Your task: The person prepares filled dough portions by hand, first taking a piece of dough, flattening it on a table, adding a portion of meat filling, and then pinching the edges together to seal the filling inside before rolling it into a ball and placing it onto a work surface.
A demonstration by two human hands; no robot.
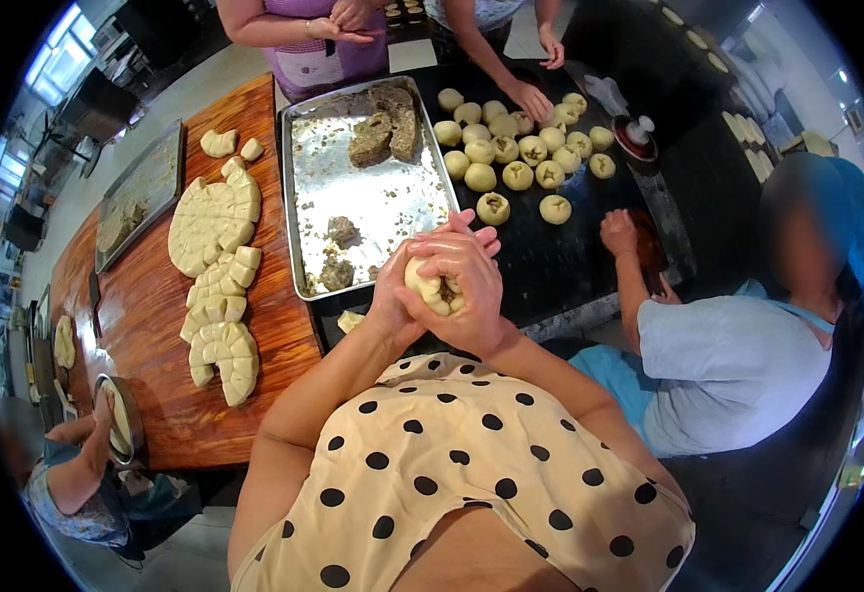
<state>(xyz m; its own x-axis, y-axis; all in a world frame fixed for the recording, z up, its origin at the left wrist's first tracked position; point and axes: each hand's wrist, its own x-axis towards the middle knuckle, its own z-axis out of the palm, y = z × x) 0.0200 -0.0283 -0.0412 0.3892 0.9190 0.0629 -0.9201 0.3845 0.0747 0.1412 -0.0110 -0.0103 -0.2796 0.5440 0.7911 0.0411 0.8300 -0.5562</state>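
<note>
Cupping the dough ball [422,279] in both hands, I have it in front of my chest at the near right corner of the metal tray [305,163]. I judge it partly closed: dough wraps the sides, but a gap is left at the top. It looks pale, soft and slightly glossy, with dark filling showing between the edges. My left hand [389,298] is closed around its left side, and my right hand [480,288] curls over it from the right, fingers overlapping. On the tray, a large slab of filling [390,128] and small lumps [342,231] remain, so I take it plenty is left. Beyond, on the dark counter [540,252], the round dough balls [517,176] look already shaped, several with creased openings; a co-worker's hand [530,101] is among them. To my left, cut dough pieces [217,222] lie unfilled on the wooden counter [165,395].
</note>
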